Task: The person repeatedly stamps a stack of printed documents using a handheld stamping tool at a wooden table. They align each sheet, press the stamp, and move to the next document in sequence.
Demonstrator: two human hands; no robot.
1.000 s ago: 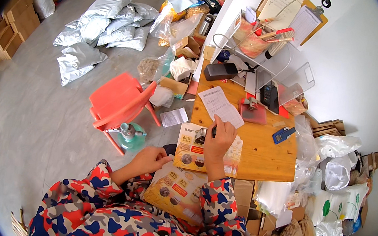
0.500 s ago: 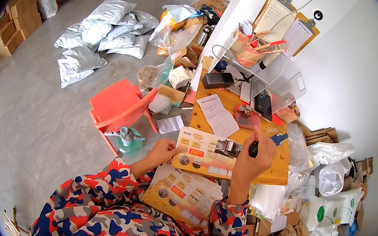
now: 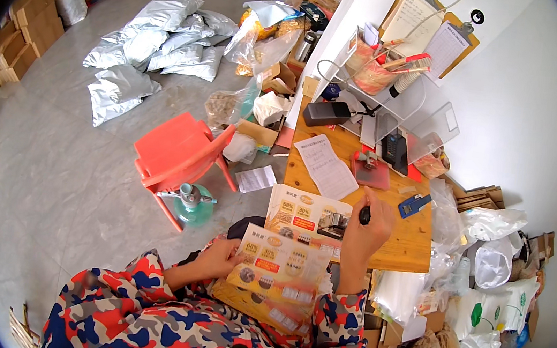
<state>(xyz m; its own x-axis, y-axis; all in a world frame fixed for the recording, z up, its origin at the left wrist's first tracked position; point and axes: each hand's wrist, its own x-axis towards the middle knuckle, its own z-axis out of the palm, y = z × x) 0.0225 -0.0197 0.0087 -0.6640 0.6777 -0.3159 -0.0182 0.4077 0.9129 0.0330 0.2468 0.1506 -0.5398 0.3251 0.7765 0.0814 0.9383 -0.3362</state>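
Note:
My left hand (image 3: 222,258) grips a yellow-and-white printed packet (image 3: 276,258) at its left edge, over similar packets (image 3: 251,304) on my lap. My right hand (image 3: 368,231) is wrapped around the black handle of a metal hand stamp (image 3: 334,225), whose head sits over another stack of printed packets (image 3: 294,211) at the front of the wooden desk (image 3: 402,250). Beyond my hands are a written paper sheet (image 3: 327,166), a red stamp pad (image 3: 376,176) with a small stamp on it and a blue tool (image 3: 413,206).
A red plastic chair (image 3: 172,149) and a green sprayer (image 3: 191,205) stand left of the desk. Silver pouches (image 3: 155,45) lie on the floor. A wire rack (image 3: 407,106) holds supplies at the back. Plastic bags (image 3: 491,265) and cardboard crowd the right side.
My left hand has moved down and left from the desk's stack with a packet, now over my lap. My right hand first moved right with the stamp, then slightly back left.

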